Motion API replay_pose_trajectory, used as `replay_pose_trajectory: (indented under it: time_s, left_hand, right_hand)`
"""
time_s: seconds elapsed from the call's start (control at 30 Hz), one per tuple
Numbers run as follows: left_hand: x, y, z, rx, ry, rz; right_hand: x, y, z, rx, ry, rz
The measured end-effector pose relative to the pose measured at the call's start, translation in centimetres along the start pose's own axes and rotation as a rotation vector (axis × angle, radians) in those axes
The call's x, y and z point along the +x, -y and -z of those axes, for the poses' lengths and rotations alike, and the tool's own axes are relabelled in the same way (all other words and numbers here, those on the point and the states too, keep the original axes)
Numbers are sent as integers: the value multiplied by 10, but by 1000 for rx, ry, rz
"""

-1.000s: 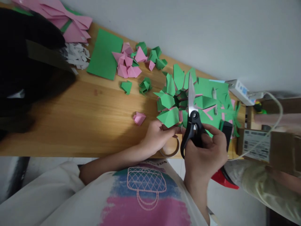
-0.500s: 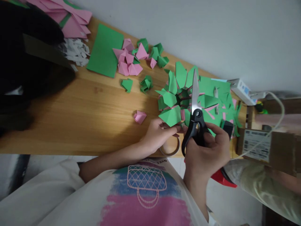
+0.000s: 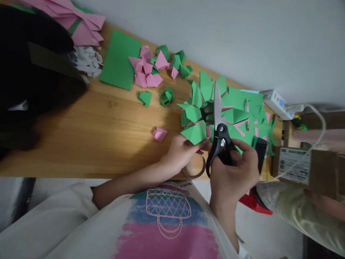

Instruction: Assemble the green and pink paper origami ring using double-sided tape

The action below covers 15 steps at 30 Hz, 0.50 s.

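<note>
My right hand (image 3: 235, 167) is wrapped round the black handles of the scissors (image 3: 218, 108). Their blades look closed and point toward the wall, over the right side of a ring of folded green and pink paper (image 3: 195, 132). The near edge of that ring is pinched in the fingers of my left hand (image 3: 179, 153); some fingertips are hidden behind the paper. A roll of tape (image 3: 194, 175) lies beside my left hand at the table's front edge. Left of the ring sits a small folded pink piece (image 3: 160, 134).
Folded pink pieces (image 3: 147, 68), a green sheet (image 3: 120, 59) and white scraps (image 3: 88, 61) lie along the back left. A dark object (image 3: 51, 72) covers the far left. Green paper (image 3: 242, 104), a power strip (image 3: 277, 104) and a cardboard box (image 3: 323, 172) are at right.
My right hand and the scissors have moved slightly left, and the blades now tilt further left over the paper ring. My left hand has barely moved and still pinches the ring.
</note>
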<state>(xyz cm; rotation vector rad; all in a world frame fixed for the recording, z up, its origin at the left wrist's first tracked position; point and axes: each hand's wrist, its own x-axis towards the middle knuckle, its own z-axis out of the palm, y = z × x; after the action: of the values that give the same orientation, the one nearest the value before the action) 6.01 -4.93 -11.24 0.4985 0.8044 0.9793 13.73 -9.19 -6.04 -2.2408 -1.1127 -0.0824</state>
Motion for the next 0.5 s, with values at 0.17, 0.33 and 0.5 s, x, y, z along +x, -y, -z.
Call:
replay_pose_trajectory:
  time_s: [0.17,0.33,0.5]
  left_hand:
    - [-1,3,-1,89,-65,-62]
    - [-1,-1,1,100,-88,-81]
    - [-2,-5,1,-49,-160,24]
  right_hand:
    - [-2,-3,7,67,71,-68]
    - [-3,-7,16,154,25,-147]
    - [-5,-10,15,338,-26,-196]
